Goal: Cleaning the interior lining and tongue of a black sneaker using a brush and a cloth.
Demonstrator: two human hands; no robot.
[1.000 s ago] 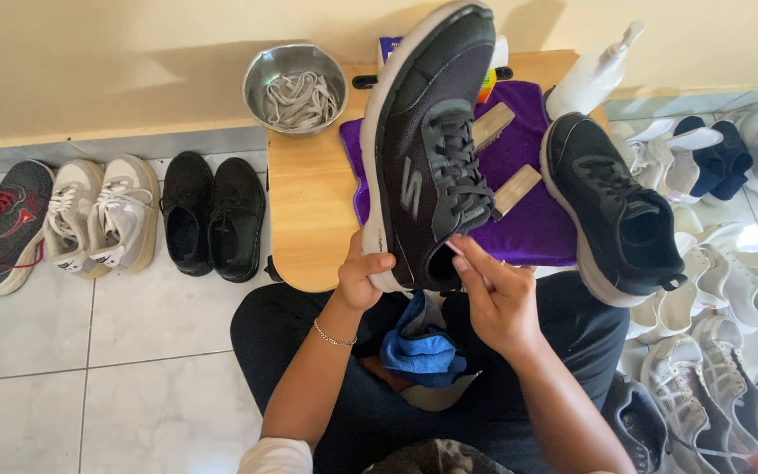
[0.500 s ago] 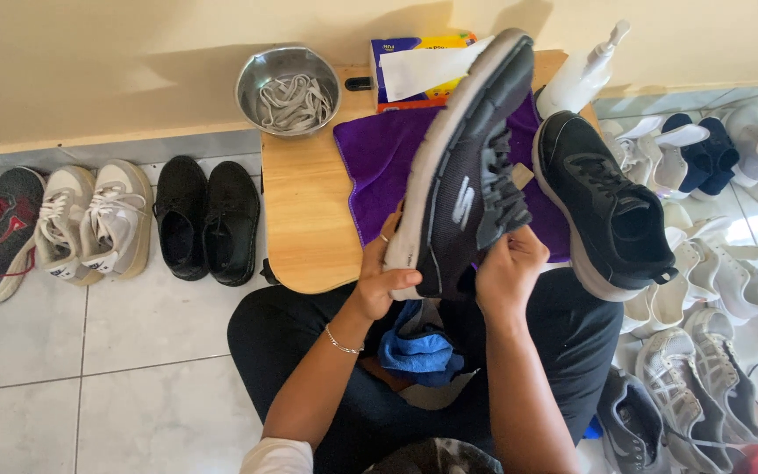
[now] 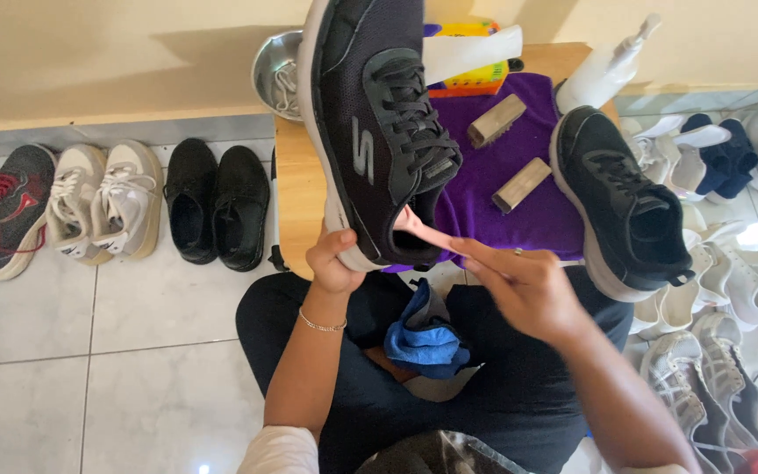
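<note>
The black sneaker (image 3: 379,132) is held up in the air over the front left corner of the small wooden table (image 3: 296,189), not resting on it. Left hand (image 3: 333,261) is clamped on the heel end, thumb on the sole's rim. Right hand (image 3: 528,285) has its fingers pinched together on a pinkish insole (image 3: 427,233), which sticks out of the shoe's opening.

Risks, as I judge them: the shoe hangs from one hand only, so a hard tug on the insole could twist it loose and drop it onto the metal bowl (image 3: 274,75) w/ laces or the two brush blocks (image 3: 509,149) on the purple cloth (image 3: 502,193). The insole could also bend or crease if it snags at the collar.

Orientation: long axis runs approx. away from the person, toe toward the table's far edge and the wall, heel toward the lap. Laces face right, sole faces left. Second black sneaker (image 3: 625,202) sits at the table's right edge.
</note>
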